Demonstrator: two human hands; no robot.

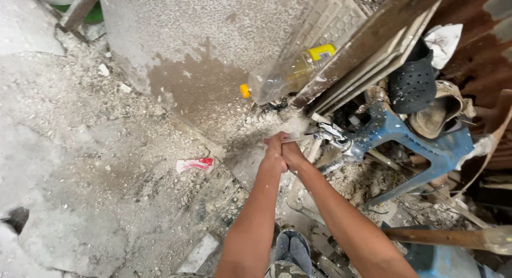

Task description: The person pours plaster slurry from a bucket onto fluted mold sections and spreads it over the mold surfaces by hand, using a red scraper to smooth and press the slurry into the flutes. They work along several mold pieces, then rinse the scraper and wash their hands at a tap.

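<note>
I have both hands pressed together under a metal tap [332, 135] that juts out beside a blue plastic chair [416, 144]. My left hand [273, 152] and right hand [292, 154] overlap palm to palm, fingers folded over each other, so each grip is closed on nothing but the other hand. I cannot tell whether water is running; the concrete wall [202, 54] behind shows a dark damp patch low down.

What could go wrong: the floor [80, 150] is littered with pale rubble and grit, and my sandalled foot [292, 248] stands on loose broken pieces, so a wet sole could slip. Stacked boards [373, 48] lean over the tap, just above my hands, and a knock might bring them down.

As for containers, a clear plastic bottle [285, 75] with a yellow cap lies tilted between the wall and the boards, with a little yellowish liquid inside. A dark perforated shoe [412, 80] sits upturned on the chair; whether anything is in it I cannot see. A red and white wrapper [195, 164] lies flat on the floor, well apart from my hands.
</note>
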